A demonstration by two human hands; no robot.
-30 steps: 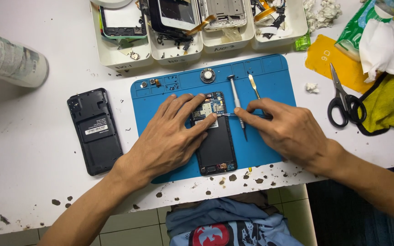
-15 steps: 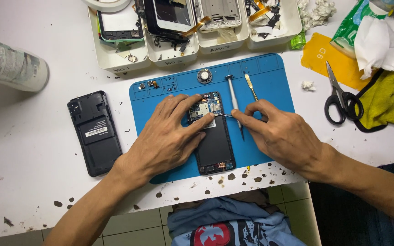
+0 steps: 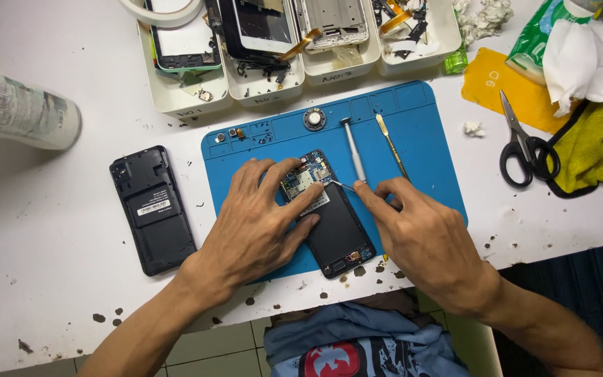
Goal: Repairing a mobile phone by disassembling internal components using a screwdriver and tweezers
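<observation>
An opened black phone [image 3: 333, 227] with its circuit board exposed lies on a blue work mat [image 3: 427, 146]. My left hand [image 3: 256, 223] rests flat on the phone's left side, fingers spread, pinning it down. My right hand [image 3: 423, 234] pinches thin metal tweezers [image 3: 342, 186], whose tips touch the board near the phone's top. A silver screwdriver [image 3: 352, 149] and a flat metal pry tool [image 3: 391, 144] lie on the mat just beyond my right fingers.
The phone's black back cover [image 3: 153, 208] lies left of the mat. White trays [image 3: 259, 77] of phone parts line the far edge. Scissors [image 3: 521, 143], a yellow cloth [image 3: 594, 150], an orange card [image 3: 507, 94] and a white bottle [image 3: 19, 105] lie around.
Both hands stay on the phone. The tweezers' tips have shifted only slightly over the board, and the camera has drifted a little.
</observation>
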